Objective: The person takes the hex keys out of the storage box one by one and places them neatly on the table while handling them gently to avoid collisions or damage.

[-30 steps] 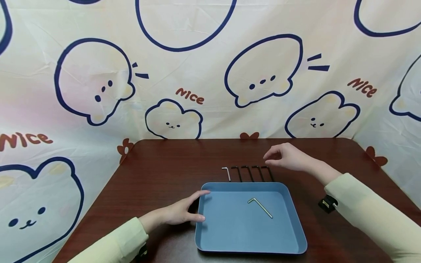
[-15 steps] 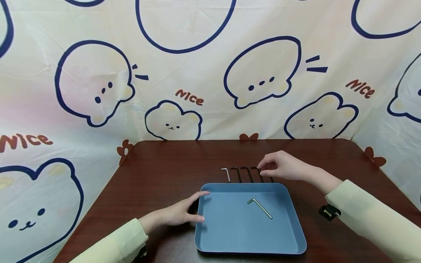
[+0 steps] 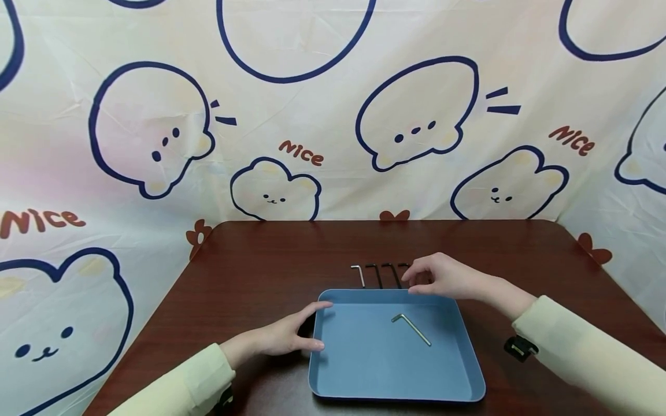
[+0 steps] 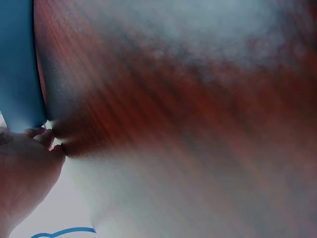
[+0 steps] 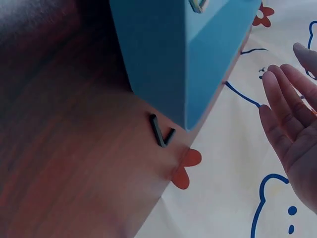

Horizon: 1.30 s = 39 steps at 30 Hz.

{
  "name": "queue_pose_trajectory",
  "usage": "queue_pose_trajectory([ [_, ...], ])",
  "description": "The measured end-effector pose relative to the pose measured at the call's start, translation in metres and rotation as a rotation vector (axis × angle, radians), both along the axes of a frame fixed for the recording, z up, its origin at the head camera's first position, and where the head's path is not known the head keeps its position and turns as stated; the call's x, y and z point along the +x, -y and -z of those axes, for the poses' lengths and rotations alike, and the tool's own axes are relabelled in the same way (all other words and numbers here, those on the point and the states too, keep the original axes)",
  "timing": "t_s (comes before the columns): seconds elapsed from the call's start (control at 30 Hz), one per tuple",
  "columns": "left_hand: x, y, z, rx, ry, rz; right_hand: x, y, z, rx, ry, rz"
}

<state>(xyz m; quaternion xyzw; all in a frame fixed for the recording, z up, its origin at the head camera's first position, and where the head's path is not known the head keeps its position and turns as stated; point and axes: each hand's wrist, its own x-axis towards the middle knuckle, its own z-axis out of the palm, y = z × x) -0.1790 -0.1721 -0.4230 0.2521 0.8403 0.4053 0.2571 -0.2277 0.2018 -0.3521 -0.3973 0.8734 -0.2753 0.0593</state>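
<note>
My left hand point(image 3: 278, 337) rests at the left rim of a blue tray point(image 3: 395, 378), thumb and index finger spread apart and touching the rim. A gold-toned hex key point(image 3: 412, 330) lies inside the tray. Over the tray's back edge hovers my right hand point(image 3: 444, 277), fingers bent with a gap to the thumb; nothing shows between them. Behind the tray lie a silver hex key point(image 3: 360, 275) and several black hex keys point(image 3: 391, 275) in a row. The right hand partly covers this row. Another black hex key point(image 5: 159, 131) shows by the tray corner in the right wrist view.
A dark reddish-brown wooden table point(image 3: 260, 260) carries everything. Behind it and along both sides hangs a pale cloth point(image 3: 333, 115) printed with cartoon bears and flowers. A small black device point(image 3: 521, 348) sits at the right sleeve.
My right hand has moved down, slightly left and nearer, from above the right end of the hex key row to the tray's back edge. My left hand stays put.
</note>
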Motion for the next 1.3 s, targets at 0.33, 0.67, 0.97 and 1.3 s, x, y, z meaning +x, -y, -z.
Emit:
queue_pose_trajectory([
  [0.33, 0.0, 0.0, -0.001, -0.005, 0.0, 0.004, 0.005, 0.005, 0.02, 0.002, 0.031, -0.062],
  [0.67, 0.0, 0.0, 0.0, -0.008, -0.009, 0.012, 0.012, 0.009, 0.04, 0.032, 0.065, -0.101],
  [0.97, -0.001, 0.0, 0.0, -0.009, -0.012, 0.013, 0.011, 0.014, 0.056, 0.068, 0.067, -0.102],
  [1.3, -0.001, 0.0, 0.0, -0.006, -0.017, 0.013, 0.01, 0.019, 0.067, 0.05, 0.059, -0.084],
])
